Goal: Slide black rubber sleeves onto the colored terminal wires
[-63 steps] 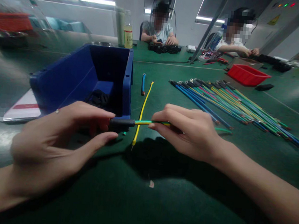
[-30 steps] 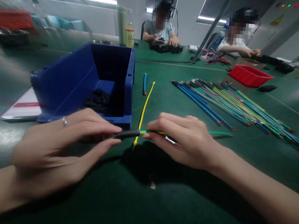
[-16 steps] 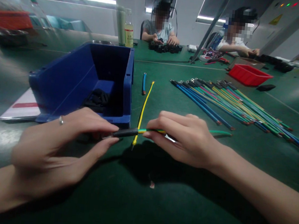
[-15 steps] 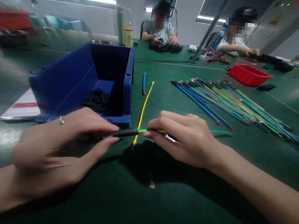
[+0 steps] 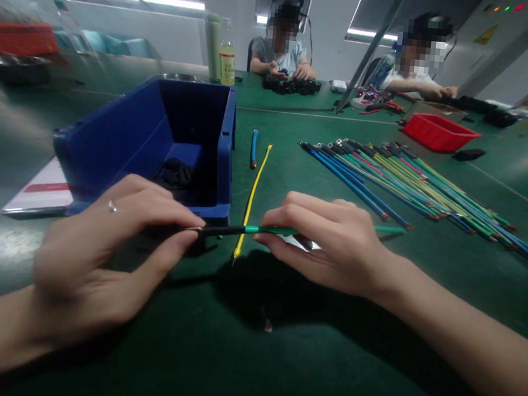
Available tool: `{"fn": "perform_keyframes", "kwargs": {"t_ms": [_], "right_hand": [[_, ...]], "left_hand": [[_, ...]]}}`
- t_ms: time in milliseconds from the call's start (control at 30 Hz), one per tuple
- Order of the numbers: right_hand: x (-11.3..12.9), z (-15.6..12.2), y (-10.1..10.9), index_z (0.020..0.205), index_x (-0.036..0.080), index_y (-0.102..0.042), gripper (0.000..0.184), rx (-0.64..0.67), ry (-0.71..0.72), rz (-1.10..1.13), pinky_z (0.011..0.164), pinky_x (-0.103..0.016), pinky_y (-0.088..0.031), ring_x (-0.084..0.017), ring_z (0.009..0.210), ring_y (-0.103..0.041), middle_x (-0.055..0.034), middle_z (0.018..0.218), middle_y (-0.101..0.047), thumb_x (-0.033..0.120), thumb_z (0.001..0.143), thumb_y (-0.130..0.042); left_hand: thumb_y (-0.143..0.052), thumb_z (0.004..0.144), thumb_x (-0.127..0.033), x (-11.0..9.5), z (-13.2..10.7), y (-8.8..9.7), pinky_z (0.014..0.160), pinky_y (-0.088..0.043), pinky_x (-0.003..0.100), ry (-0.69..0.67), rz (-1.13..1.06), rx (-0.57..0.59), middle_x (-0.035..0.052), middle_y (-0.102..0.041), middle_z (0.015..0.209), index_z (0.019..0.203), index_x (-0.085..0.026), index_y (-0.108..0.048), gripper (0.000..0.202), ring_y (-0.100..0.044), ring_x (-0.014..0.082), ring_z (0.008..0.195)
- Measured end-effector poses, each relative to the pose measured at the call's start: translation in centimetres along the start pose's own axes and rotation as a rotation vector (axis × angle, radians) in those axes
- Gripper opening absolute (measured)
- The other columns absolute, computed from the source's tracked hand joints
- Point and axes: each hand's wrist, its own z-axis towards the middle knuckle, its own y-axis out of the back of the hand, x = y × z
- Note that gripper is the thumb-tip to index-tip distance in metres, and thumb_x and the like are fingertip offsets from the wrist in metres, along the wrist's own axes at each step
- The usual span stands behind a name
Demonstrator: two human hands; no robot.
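Level above the table, a green cable (image 5: 252,228) runs between my hands, its left end covered by a black sleeve (image 5: 221,230). The thumb and forefinger of my left hand (image 5: 109,258) are closed on the sleeved end, and hide its tip. My right hand (image 5: 329,242) pinches the green part, whose free end comes out past the knuckles. A small metallic piece (image 5: 304,242) shows under the right fingers; I cannot make out what it is. Behind the sleeve lies a yellow cable (image 5: 251,203) on the table, with a short blue cable (image 5: 254,149) farther back.
A blue bin (image 5: 110,146) with black pieces (image 5: 175,174) inside stands at left, beside a paper in a sleeve (image 5: 40,192). Many-coloured cables (image 5: 387,179) lie in a row at right, before a red tray (image 5: 438,132). Two people sit across the table (image 5: 276,361).
The held cable has turned: its yellow stripe no longer shows and the sleeve looks thinner. My left hand has shifted slightly up and right. The right hand has hardly moved.
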Motion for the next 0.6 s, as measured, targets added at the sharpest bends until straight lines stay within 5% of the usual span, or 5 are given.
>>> {"fn": "perform_keyframes", "kwargs": {"t_ms": [200,467,600], "right_hand": [[-0.4,-0.1,-0.1,0.109,0.019,-0.076,0.020,0.022,-0.012,0.036,0.060,-0.025,-0.037,-0.011,0.067,-0.059,-0.0004,0.089,-0.074,0.022,0.122,-0.062],[-1.0,0.1,0.5,0.135,0.013,-0.078,0.028,0.149,-0.051,0.178,0.065,-0.027,-0.042,-0.015,0.074,-0.070,-0.0057,0.099,-0.084,0.011,0.115,-0.058],[-1.1,0.4,0.4,0.136,0.016,-0.077,0.026,0.173,-0.172,0.328,0.070,-0.026,-0.046,-0.015,0.074,-0.071,-0.0041,0.097,-0.083,0.016,0.118,-0.058]], "left_hand": [[-0.076,0.112,-0.020,0.4,0.2,0.0,0.082,-0.060,0.031,-0.151,0.076,0.048,-0.0051,-0.085,0.103,0.122,-0.033,-0.082,0.017,-0.077,0.0166,0.092],[-0.075,0.116,-0.041,0.0,-0.6,-0.5,0.073,-0.060,0.025,0.155,0.066,-0.112,-0.0044,-0.085,0.111,0.126,-0.034,-0.083,0.014,-0.078,0.0126,0.085],[-0.075,0.116,-0.039,-0.2,-0.8,-0.8,0.073,-0.066,0.024,0.188,0.011,-0.149,-0.0013,-0.084,0.114,0.131,-0.033,-0.082,0.018,-0.081,0.0142,0.088]]}}
